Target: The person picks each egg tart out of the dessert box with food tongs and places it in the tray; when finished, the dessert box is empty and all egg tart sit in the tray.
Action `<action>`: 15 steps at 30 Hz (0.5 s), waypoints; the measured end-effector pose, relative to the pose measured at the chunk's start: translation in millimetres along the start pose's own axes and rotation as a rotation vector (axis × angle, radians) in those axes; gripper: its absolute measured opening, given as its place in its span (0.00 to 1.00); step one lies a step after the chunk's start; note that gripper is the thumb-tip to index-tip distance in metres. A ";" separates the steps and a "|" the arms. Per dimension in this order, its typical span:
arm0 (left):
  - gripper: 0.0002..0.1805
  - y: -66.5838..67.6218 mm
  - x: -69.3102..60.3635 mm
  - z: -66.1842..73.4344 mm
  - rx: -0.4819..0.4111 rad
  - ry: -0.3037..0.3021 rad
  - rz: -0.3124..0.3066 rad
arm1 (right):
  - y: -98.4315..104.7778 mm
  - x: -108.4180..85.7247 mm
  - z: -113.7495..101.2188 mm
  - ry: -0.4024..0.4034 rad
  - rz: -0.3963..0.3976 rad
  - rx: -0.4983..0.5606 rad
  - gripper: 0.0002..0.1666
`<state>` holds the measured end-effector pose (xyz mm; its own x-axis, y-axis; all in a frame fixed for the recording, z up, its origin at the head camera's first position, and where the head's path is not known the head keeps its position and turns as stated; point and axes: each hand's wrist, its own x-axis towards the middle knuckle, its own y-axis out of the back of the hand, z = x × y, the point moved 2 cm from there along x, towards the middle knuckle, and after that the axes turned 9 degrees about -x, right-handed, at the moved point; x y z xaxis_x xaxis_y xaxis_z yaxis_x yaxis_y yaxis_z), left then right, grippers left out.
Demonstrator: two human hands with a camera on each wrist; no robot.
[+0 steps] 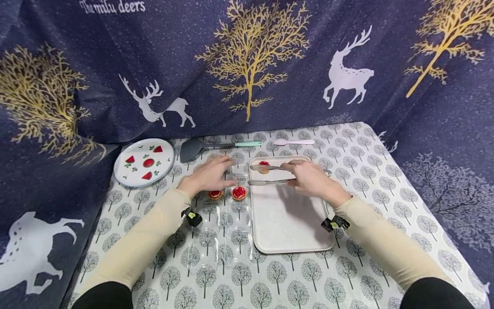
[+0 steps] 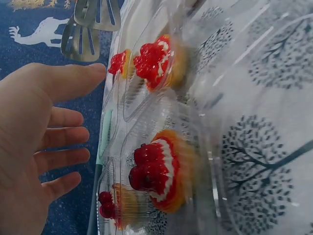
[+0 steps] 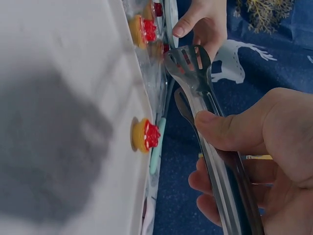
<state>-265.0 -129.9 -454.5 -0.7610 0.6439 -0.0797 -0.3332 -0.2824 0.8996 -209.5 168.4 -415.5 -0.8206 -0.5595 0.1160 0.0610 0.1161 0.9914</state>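
Observation:
My right hand [image 1: 310, 179] grips metal tongs [image 3: 200, 98] above the upper part of the white tray [image 1: 289, 223]; the tong tips stand apart with nothing between them. One red-topped tart [image 3: 145, 135] sits on the tray near its far left corner. My left hand [image 1: 213, 174] hovers over the far end of a clear plastic container [image 1: 206, 240], its fingers relaxed and holding nothing in the left wrist view [image 2: 34, 142]. Inside the container are red-topped tarts, among them one [image 1: 239, 193] near the tray and another [image 1: 215, 195] partly under my left hand.
A round plate [image 1: 127, 174] with watermelon pictures stands at the far left. Beside it lies a grey spatula [image 1: 191, 150] with a mint handle, and a pink spoon [image 1: 295, 142] lies behind the tray. A patterned cloth hangs behind the table.

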 end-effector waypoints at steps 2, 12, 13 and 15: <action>0.41 -1.6 -4.0 2.0 0.006 -0.006 -0.004 | -0.1 0.2 -3.3 0.002 -0.004 -0.001 0.31; 0.42 -9.9 -22.4 12.1 0.050 -0.038 0.002 | 1.3 3.4 -17.9 0.027 -0.055 -0.037 0.33; 0.42 -10.5 -24.0 13.3 0.051 -0.036 -0.002 | 1.3 3.7 -19.6 0.030 -0.062 -0.041 0.33; 0.43 -12.0 -26.6 15.2 0.056 -0.035 -0.011 | 0.6 4.8 -22.5 0.034 -0.075 -0.053 0.33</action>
<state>-232.3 -132.9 -456.7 -0.7372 0.6714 -0.0761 -0.3090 -0.2349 0.9216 -200.6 147.4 -412.9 -0.8043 -0.5927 0.0426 0.0309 0.0299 0.9991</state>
